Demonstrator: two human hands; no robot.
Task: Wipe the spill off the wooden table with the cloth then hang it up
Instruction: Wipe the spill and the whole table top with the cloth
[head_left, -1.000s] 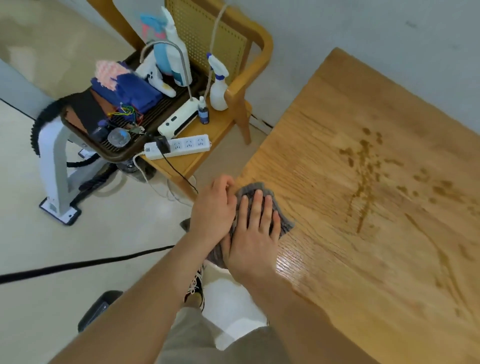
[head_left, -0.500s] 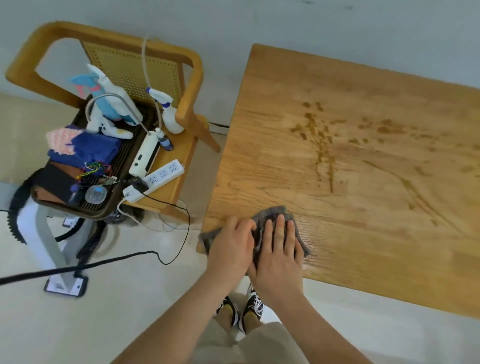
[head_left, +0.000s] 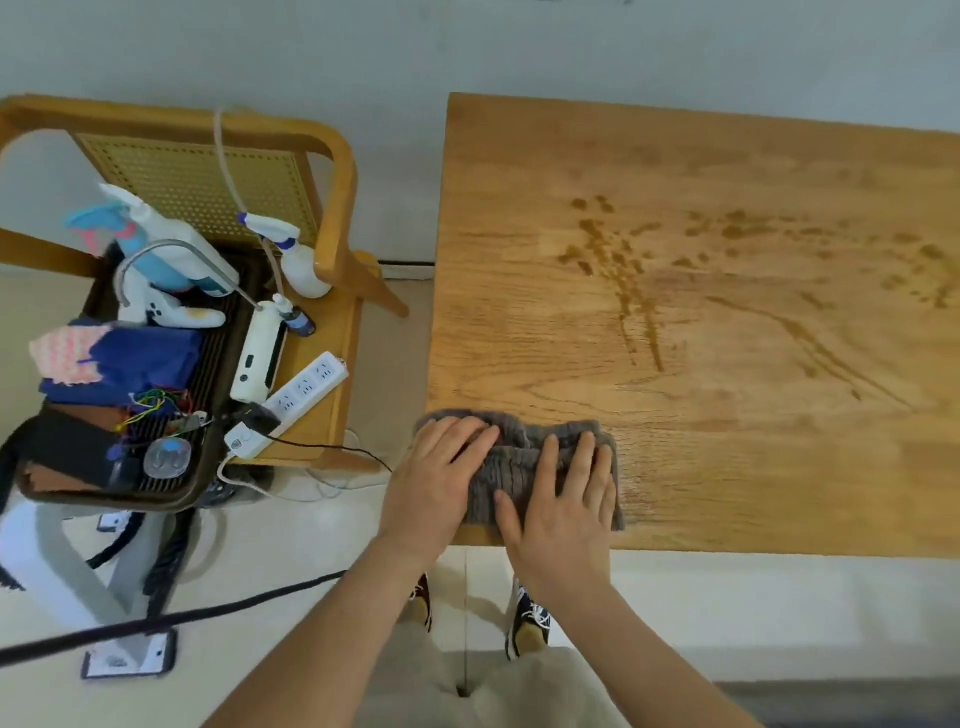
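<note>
Ribbed grey cloth lies rumpled under both hands.

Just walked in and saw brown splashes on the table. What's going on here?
A person is pressing both hands, left hand and right hand, flat on a grey cloth at the near left corner of the wooden table. The brown spill lies farther in, apart from the cloth and not yet wiped.

Left hand and right hand lie flat, palms down, fingers spread, seemingly pressing side by side.
</note>
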